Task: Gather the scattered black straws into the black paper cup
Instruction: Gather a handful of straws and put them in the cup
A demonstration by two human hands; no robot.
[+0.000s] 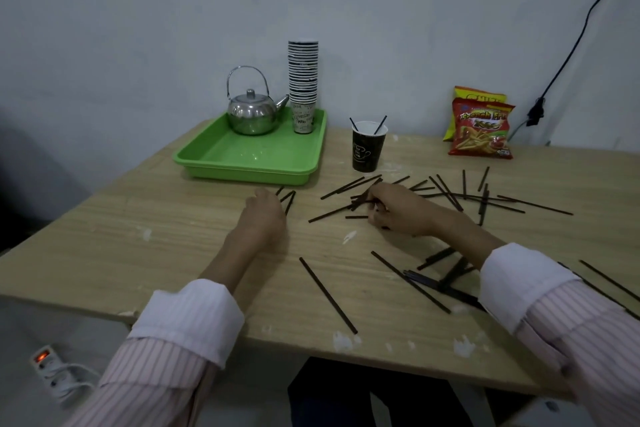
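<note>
The black paper cup (pixel 367 149) stands upright near the table's middle back, with two black straws sticking out of it. Several black straws (pixel 450 196) lie scattered over the table's right half, and one long straw (pixel 327 295) lies near the front edge. My right hand (pixel 398 208) rests among the straws in front of the cup, its fingers curled round a few of them. My left hand (pixel 265 215) lies on the table left of the pile, fingertips touching a small bunch of straws (pixel 288 199); whether it grips them is hidden.
A green tray (pixel 221 156) at the back holds a steel kettle (pixel 252 113) and a tall stack of paper cups (pixel 303 83). Two snack bags (pixel 481 125) lean on the wall at back right. A power strip (pixel 52 367) lies on the floor, left.
</note>
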